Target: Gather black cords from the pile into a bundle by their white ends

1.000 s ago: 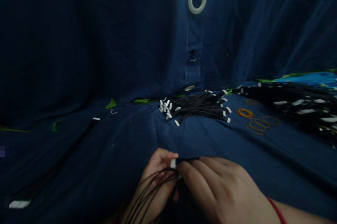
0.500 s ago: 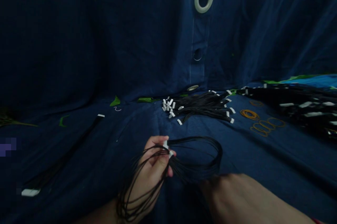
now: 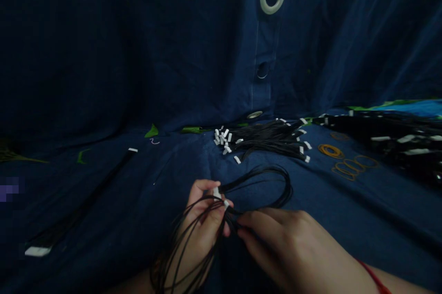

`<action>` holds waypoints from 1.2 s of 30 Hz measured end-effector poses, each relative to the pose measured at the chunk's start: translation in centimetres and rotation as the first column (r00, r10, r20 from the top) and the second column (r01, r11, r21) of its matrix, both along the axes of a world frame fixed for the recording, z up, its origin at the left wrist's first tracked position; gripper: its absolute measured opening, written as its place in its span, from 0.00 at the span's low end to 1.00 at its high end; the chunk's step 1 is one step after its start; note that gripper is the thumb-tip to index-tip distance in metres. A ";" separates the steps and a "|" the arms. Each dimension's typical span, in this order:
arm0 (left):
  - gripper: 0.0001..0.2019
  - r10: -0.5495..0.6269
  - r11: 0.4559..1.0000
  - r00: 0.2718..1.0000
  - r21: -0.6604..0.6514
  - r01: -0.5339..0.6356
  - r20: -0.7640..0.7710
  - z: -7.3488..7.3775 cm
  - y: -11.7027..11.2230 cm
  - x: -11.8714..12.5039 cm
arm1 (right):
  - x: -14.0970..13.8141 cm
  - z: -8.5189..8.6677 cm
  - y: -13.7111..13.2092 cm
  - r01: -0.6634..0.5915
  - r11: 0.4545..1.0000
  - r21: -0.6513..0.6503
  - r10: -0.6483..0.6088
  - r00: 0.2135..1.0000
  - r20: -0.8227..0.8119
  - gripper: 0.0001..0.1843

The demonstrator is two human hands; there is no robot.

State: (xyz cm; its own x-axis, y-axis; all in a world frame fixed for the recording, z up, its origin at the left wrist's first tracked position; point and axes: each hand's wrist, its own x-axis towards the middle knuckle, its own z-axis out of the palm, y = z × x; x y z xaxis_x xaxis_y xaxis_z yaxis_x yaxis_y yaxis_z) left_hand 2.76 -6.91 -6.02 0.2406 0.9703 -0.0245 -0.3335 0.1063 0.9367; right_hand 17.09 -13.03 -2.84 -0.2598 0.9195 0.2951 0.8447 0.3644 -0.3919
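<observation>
A wire harness [image 3: 288, 183] of thin black wires with white connectors is looped between my hands. My left hand [image 3: 203, 220] is closed on its two white connectors, held between thumb and fingers. Some wires hang in loose loops over the back of that hand and wrist. My right hand [image 3: 286, 238] pinches the black wires just right of the connectors, its fingertips close to my left thumb. The far part of the loop curves out to the right above my right hand.
A pile of black harnesses [image 3: 269, 137] with white connectors lies ahead. Rubber bands [image 3: 330, 151] rest to its right, beside a larger harness heap [image 3: 397, 132]. One stretched-out harness [image 3: 90, 202] lies at left. Green scraps [image 3: 152, 131] dot the blue cloth [image 3: 165, 211]; a curtain [image 3: 193, 45] hangs behind.
My right hand has moved up and left, from lower right to the wires beside my left hand. The wire loop has risen slightly. My left hand keeps its hold.
</observation>
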 end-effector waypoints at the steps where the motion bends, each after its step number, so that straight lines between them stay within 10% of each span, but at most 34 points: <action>1: 0.14 -0.002 1.000 1.000 -0.001 0.002 0.007 0.0 0.0 0.0 | 0.0 0.0 0.0 0.005 1.000 -0.016 -0.005 1.000 -0.009 0.07; 23: 0.12 -0.021 1.000 0.998 0.013 0.022 -0.058 0.2 -0.2 0.3 | 0.0 0.9 0.7 -0.034 0.969 -0.244 -0.006 0.987 -0.161 0.12; 36: 0.12 -0.076 0.996 0.983 0.031 0.083 -0.167 0.1 0.3 0.4 | 0.2 1.6 0.5 0.176 0.956 -0.234 -0.148 0.980 0.133 0.07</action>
